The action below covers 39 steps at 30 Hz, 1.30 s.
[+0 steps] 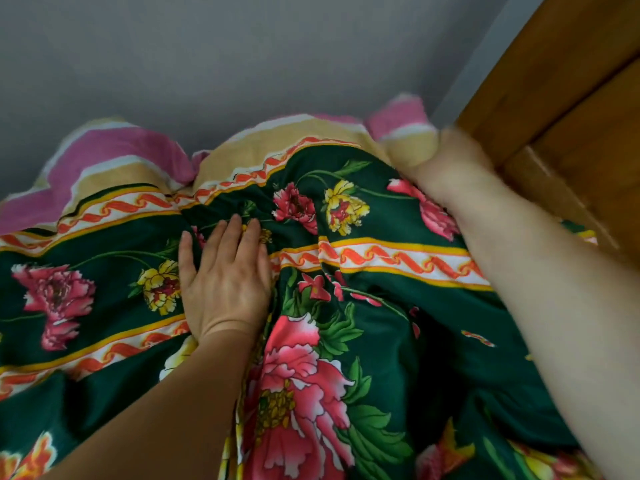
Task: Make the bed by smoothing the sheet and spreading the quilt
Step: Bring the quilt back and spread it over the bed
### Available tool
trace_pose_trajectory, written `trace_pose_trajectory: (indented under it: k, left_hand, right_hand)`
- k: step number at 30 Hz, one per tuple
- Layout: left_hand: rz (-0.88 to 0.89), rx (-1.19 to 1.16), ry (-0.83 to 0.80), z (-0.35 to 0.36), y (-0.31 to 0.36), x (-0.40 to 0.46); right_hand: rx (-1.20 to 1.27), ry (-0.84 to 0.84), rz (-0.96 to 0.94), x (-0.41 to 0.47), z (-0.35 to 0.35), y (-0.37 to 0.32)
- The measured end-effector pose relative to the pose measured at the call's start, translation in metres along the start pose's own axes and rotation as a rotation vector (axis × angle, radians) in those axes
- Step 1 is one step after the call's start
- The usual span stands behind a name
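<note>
Over in the upper left of the frame the striped pink and tan sheet point(104, 157) peeks out past the quilt's edge, bunched a bit against the grey wall point(242, 46); the dark green flowered quilt point(363, 341) fills pretty much the whole lower half, and it's lumpy with a big fold running down the middle; my left hand point(225, 275) sits flat just left of centre, fingers straight and close together, palm pressing the quilt down so it doesn't slide while I sort out the corner; my right hand point(446, 161) is up at the upper right, by the wooden headboard point(571, 116), and honestly it's so blurred I can't tell if it's pinching the fabric or just pushing it; my guess is I'm working the quilt edge into that corner; plenty of wrinkles left to flatten.
</note>
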<state>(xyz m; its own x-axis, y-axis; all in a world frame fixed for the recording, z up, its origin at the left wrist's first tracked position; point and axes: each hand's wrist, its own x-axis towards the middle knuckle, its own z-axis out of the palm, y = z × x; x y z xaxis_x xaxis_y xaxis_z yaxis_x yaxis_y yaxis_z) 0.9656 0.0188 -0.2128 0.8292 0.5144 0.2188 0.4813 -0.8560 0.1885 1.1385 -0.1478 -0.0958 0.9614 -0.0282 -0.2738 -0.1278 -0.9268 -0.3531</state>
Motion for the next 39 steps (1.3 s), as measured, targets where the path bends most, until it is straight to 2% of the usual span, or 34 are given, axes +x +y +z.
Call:
trace_pose_trajectory:
  k: [3,5,7,8,9,12,13,14,15,16,17,19,20,21,22,23,24,25,26,29,32,34,37,39]
  left_hand:
    - [0.000,-0.005,-0.003,-0.002,0.002,0.001]
    - [-0.003,-0.004,-0.001,-0.003,0.001,0.000]
    - [-0.005,-0.003,0.007,-0.003,0.001,0.000]
    - [-0.006,-0.004,0.008,-0.003,0.000,0.000]
    - [-0.008,-0.005,0.007,-0.002,0.000,0.000]
    - [0.000,-0.005,0.007,-0.002,0.001,0.000]
    - [0.001,-0.009,0.011,-0.001,0.001,0.000]
    - [0.000,-0.014,0.016,-0.001,0.000,-0.001]
    - [-0.001,-0.018,0.020,-0.001,0.000,-0.001]
    - [-0.003,-0.021,0.021,-0.001,-0.001,-0.001]
    - [-0.004,-0.022,0.021,-0.001,-0.001,-0.001]
    - [-0.007,-0.019,0.012,-0.001,0.000,-0.001]
    - [-0.008,-0.017,0.011,-0.001,0.000,-0.001]
    - [-0.006,-0.013,0.011,-0.001,0.000,-0.001]
    - [-0.003,-0.010,0.012,0.000,0.000,-0.001]
    - [-0.002,-0.009,0.012,0.000,-0.001,-0.001]
    - [-0.003,-0.009,0.014,0.000,-0.001,-0.001]
    - [-0.006,-0.010,0.016,0.000,-0.001,-0.001]
    - [-0.008,-0.011,0.016,0.000,0.000,-0.001]
    - [-0.010,-0.007,0.027,-0.001,0.001,-0.001]
    - [-0.003,-0.006,0.037,0.000,0.001,-0.001]
    - [-0.004,-0.004,0.043,0.001,0.000,-0.001]
    - [-0.003,-0.002,0.047,0.002,0.001,-0.002]
    - [-0.001,-0.006,0.050,0.002,0.000,-0.002]
  right_hand:
    - [-0.168,0.843,-0.364,-0.023,-0.021,-0.037]
    - [-0.190,1.305,-0.600,-0.021,-0.028,-0.056]
    - [-0.203,1.429,-0.678,-0.011,-0.010,-0.059]
    - [-0.240,1.372,-0.671,-0.008,0.004,-0.057]
    - [-0.343,1.205,-0.626,-0.009,0.021,-0.050]
    - [-0.650,0.280,-0.418,-0.028,0.067,-0.024]
    - [-0.627,0.075,-0.362,-0.032,0.077,-0.017]
    - [-0.545,-0.040,-0.315,-0.035,0.080,-0.012]
    - [-0.435,-0.072,-0.311,-0.038,0.077,-0.008]
    - [-0.320,-0.032,-0.372,-0.041,0.071,-0.003]
    - [-0.204,0.097,-0.457,-0.043,0.061,0.001]
    - [-0.141,0.526,-0.551,-0.043,0.034,0.014]
    - [-0.174,0.724,-0.492,-0.039,0.021,0.022]
    - [-0.188,0.790,-0.354,-0.029,0.010,0.031]
    - [-0.128,0.690,-0.167,-0.019,0.002,0.036]
    - [-0.010,0.504,0.020,-0.008,-0.005,0.037]
    - [0.116,0.343,0.130,-0.001,-0.008,0.036]
    - [0.160,0.244,0.133,0.001,-0.006,0.031]
    - [0.082,0.201,0.074,-0.005,0.001,0.025]
    - [-0.336,0.236,-0.242,-0.041,0.041,0.009]
    - [-0.397,0.208,-0.425,-0.064,0.059,0.002]
    - [-0.279,0.207,-0.382,-0.052,0.050,0.006]
    - [-0.064,0.247,-0.177,-0.028,0.034,0.017]
    - [-0.032,0.163,-0.006,-0.014,0.030,0.024]
